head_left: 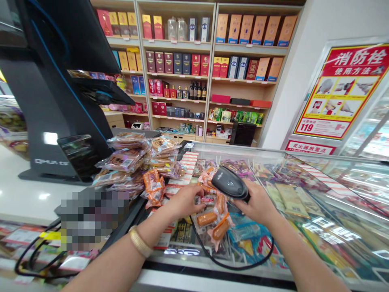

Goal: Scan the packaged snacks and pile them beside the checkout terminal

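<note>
My right hand (255, 202) grips a black barcode scanner (230, 183) by its handle, its head turned toward the left. A dark cable (225, 265) loops below it over the glass top. My left hand (193, 199) has its thumb and fingers around one end of a small pink-and-white packet (208, 199). Several wrapped sausages (207, 219) lie on the glass beside that packet, under and in front of the scanner. To the left of my left hand sits an orange packet (154, 186), next to a pile of flat packaged snacks (126, 162).
A black register terminal (69, 101) stands on the white counter (30, 198) at the left. The glass-topped case (304, 162) stretches right, with packaged goods inside. Shelves (179, 44) of boxes and bottles stand behind. A red-and-white sign (342, 91) hangs at the right.
</note>
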`<state>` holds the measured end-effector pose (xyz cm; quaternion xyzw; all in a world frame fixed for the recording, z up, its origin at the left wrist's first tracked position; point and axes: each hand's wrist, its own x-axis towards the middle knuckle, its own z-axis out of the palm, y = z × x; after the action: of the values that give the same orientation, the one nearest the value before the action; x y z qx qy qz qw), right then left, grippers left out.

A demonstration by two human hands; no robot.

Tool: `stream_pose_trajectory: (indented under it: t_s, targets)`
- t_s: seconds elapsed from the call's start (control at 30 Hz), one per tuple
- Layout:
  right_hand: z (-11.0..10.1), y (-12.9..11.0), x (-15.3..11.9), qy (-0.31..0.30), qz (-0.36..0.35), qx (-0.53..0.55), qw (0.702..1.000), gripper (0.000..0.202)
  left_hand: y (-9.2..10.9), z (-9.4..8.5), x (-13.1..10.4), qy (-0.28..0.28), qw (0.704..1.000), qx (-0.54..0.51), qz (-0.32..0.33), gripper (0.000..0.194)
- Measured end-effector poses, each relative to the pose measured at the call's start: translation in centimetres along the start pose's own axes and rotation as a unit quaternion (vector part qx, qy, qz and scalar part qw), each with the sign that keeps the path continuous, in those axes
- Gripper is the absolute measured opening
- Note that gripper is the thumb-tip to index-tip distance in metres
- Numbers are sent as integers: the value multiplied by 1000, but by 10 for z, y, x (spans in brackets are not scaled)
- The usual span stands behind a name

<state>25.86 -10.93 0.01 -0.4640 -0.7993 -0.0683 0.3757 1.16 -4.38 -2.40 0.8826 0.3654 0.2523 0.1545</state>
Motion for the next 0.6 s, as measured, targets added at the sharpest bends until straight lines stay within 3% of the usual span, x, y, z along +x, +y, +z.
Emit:
stream_pose_trajectory:
  t_s: [0.2,0.43,0.6]
  targets:
    - [-1,-1,0,1,-6,5,1000,26,-3,-7,0,49,995,-85,7,11]
    - [1,1,-1,-9,-2,1,1000,25,-2,-10,0,-38,998,-18,47,16]
    - [1,1,-1,-4,4,-11,1000,20,5,-14,-1,31,999,-11,0,4]
